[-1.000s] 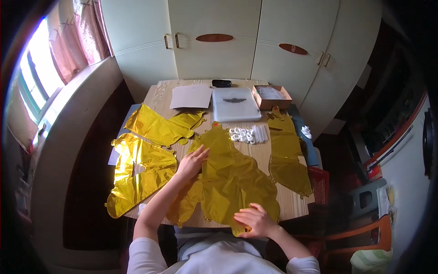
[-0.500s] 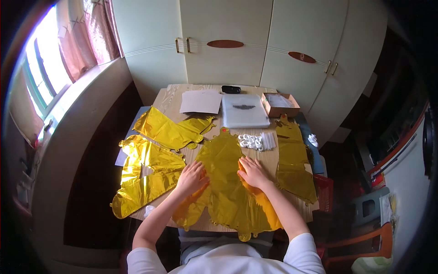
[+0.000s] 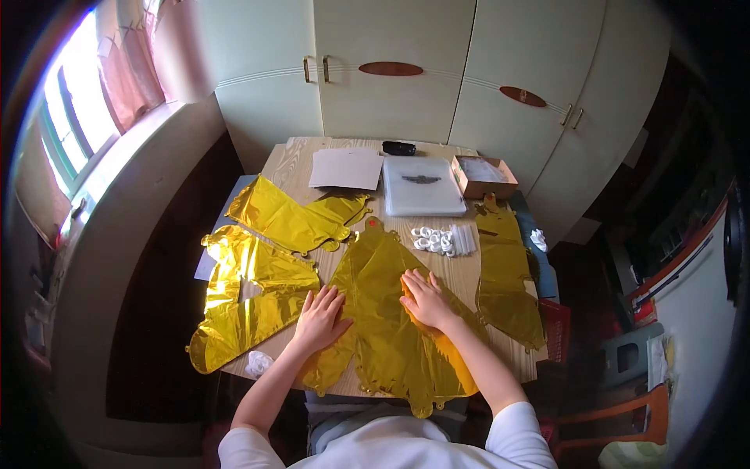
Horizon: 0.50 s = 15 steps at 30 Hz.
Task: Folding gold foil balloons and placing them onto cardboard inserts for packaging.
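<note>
A flat gold foil balloon [image 3: 379,313] lies in front of me, its narrow top with a red spot toward the far side and its lower points over the table's near edge. My left hand [image 3: 319,319] rests on its left edge, fingers stretched out. On its right part lies my right hand [image 3: 426,299], palm down, fingers extended; orange underside shows beside that hand and forearm. Neither hand grips anything visible. More gold foil balloons lie flat: one at the near left [image 3: 250,297], one farther left [image 3: 289,215], and one at the right [image 3: 508,281].
Beyond the balloon are white rings [image 3: 433,242], clear tubes [image 3: 463,240], a stack of clear plastic bags [image 3: 423,187], white sheets [image 3: 345,169], an open cardboard box [image 3: 484,177] and a black case [image 3: 398,148]. Crumpled white plastic [image 3: 258,363] sits at the near-left edge. Cabinets stand behind the table [image 3: 285,164].
The middle balloon's sides have spread flatter and wider, and its top has shifted slightly left. My left hand has moved a little left and nearer; my right hand has slid slightly left.
</note>
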Motion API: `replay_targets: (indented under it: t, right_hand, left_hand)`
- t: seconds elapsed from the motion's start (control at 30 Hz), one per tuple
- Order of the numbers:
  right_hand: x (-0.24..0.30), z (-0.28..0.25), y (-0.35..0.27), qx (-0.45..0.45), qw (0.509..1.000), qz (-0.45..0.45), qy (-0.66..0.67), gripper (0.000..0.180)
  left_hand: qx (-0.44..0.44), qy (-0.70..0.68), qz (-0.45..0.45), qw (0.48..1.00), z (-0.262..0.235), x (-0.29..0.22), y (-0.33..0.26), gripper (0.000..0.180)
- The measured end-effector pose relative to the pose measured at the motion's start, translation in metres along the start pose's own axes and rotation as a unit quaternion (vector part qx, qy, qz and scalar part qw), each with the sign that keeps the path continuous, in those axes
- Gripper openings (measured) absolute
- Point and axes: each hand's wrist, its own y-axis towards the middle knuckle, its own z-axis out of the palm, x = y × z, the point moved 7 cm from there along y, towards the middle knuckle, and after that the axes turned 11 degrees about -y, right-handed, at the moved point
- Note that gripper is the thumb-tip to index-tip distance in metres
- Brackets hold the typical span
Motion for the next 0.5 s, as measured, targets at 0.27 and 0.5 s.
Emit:
replay_targets:
  t: [0.27, 0.5]
  right_hand:
    - [-0.001, -0.014, -0.001, 0.025, 0.998, 0.030, -0.052, 0.063]
    - [-0.017, -0.007, -0.006, 0.024, 0.999, 0.021, -0.007, 0.067]
  left_hand:
    - [0.054, -0.001, 0.036, 0.998, 0.008, -0.025, 0.020, 0.071]
    - [0.118, 0.047, 0.079, 0.989, 0.031, -0.044, 0.039, 0.076]
